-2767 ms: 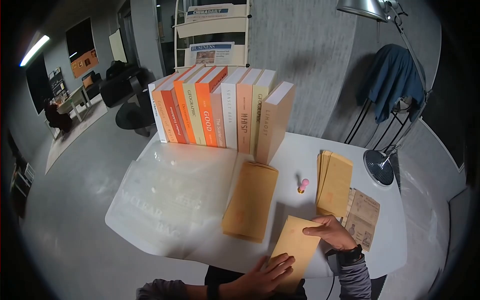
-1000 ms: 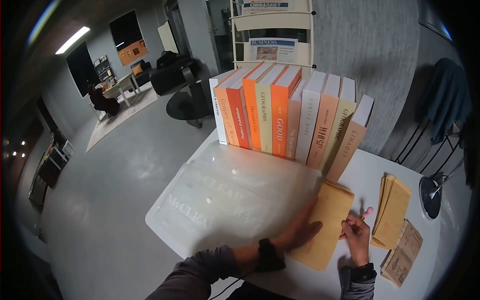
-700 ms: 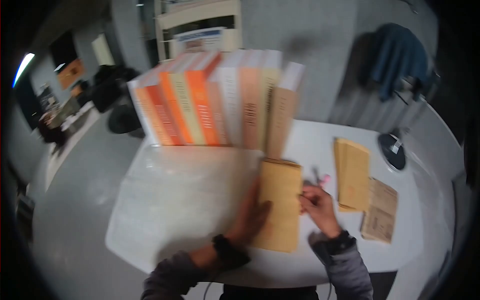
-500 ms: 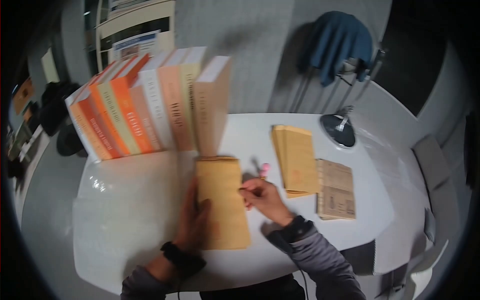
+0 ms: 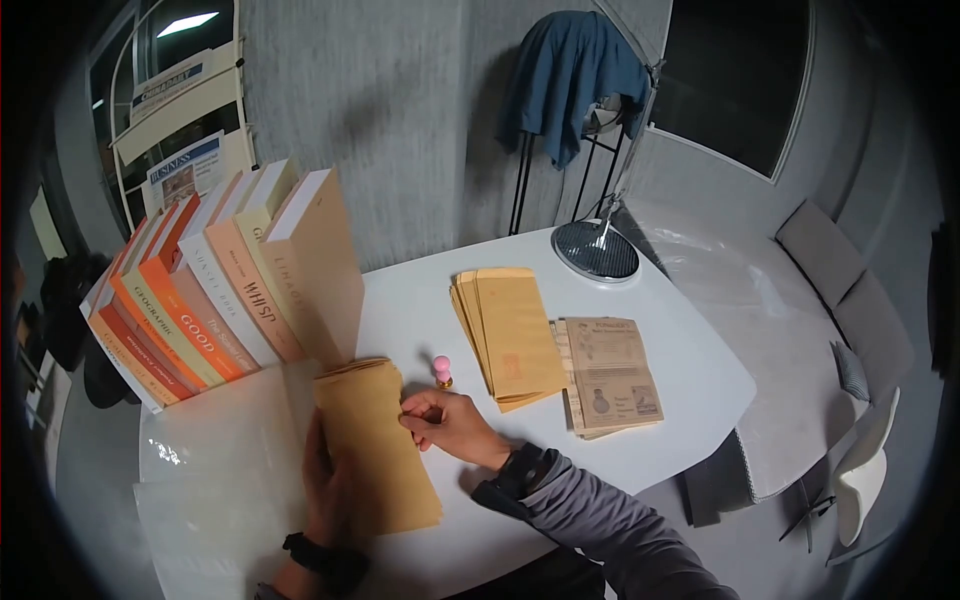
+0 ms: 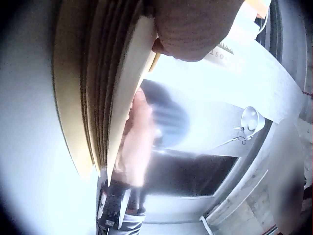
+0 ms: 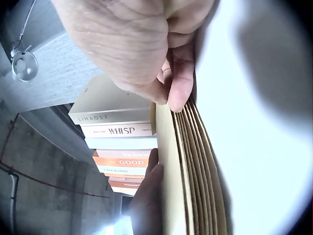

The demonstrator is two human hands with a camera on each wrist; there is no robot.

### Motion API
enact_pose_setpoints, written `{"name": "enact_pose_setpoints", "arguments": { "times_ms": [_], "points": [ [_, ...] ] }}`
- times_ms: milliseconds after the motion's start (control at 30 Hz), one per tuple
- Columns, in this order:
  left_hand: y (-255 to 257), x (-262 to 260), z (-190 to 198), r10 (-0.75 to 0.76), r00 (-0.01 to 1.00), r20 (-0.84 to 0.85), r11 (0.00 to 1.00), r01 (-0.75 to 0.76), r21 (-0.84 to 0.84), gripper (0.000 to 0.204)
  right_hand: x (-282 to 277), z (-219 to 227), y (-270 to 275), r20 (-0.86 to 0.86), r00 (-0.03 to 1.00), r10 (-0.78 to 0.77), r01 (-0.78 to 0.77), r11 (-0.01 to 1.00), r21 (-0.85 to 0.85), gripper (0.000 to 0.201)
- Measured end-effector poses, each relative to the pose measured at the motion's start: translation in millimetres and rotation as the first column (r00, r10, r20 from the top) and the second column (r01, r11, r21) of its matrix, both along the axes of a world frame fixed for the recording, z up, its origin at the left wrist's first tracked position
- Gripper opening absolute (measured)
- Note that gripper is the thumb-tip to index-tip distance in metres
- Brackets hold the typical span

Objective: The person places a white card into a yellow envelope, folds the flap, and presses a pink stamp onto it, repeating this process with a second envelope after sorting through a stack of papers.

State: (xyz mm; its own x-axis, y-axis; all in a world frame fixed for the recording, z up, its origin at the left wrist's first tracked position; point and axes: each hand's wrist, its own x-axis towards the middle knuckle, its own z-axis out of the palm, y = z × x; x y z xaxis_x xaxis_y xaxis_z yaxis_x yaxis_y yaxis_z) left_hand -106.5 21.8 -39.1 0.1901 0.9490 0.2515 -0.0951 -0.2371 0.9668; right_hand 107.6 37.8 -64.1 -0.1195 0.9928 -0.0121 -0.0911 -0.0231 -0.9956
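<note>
Head view: the envelopes [image 5: 372,450] are lying on the near left of the table [image 5: 690,380]. The right hand [image 5: 455,430] is pinching their right edge; the left hand [image 5: 323,490] is bracing the other side, its curl impossible to tell. Left wrist: layers are showing gaps, suggesting light, bendy, easily creased paper. Right wrist: the right hand is nipping the edge, probably the best hold, loose layers being prone to slip.

White table [image 5: 690,400] with rounded corners. Row of books [image 5: 215,275] standing back left, clear plastic sheet [image 5: 225,490] flat in front, pink-handled stamp [image 5: 443,368] upright, fanned brown envelopes [image 5: 515,335] beside some printed paper [image 5: 608,375], ribbed lamp base [image 5: 595,252] far end. Can't tell if the held envelope bundle [image 5: 375,450] touches the top.
</note>
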Motion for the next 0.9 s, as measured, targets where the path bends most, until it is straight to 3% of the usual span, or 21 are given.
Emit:
{"name": "enact_pose_setpoints", "arguments": {
  "times_ms": [100,300,400,500,700,800,900],
  "points": [
    [-8,2,16,-0.049,0.998,0.046,0.992,0.054,-0.112,0.061,1,-2,-1,0.000,1.000,0.007,-0.007,1.000,-0.003,0.024],
    [-4,-1,-1,-0.009,0.998,0.055,0.998,0.012,-0.056,0.061,1,0,0,0.042,0.999,0.011,-0.011,1.000,-0.003,0.023],
    [2,-4,-17,0.044,0.999,-0.011,0.998,-0.044,0.054,0.062,0,-2,0,0.026,0.999,0.031,-0.031,0.999,0.013,0.022],
    [-5,-1,3,-0.002,0.999,-0.038,0.998,0.000,-0.064,0.065,3,-2,-2,0.015,0.999,0.034,-0.035,0.999,0.031,0.022],
    [2,-4,-18,0.107,0.988,-0.115,0.994,-0.105,0.024,0.066,0,-4,-1,0.000,1.000,0.008,-0.008,0.999,0.053,0.021],
    [5,-7,-20,0.048,0.996,-0.075,0.999,-0.048,0.012,0.067,1,-1,-1,0.037,0.999,0.031,-0.032,0.999,0.026,0.022],
    [6,-9,-30,0.083,0.994,-0.075,0.996,-0.080,0.038,0.068,2,-2,0,0.035,0.999,0.021,-0.022,0.999,0.034,0.023]
  ]
}}
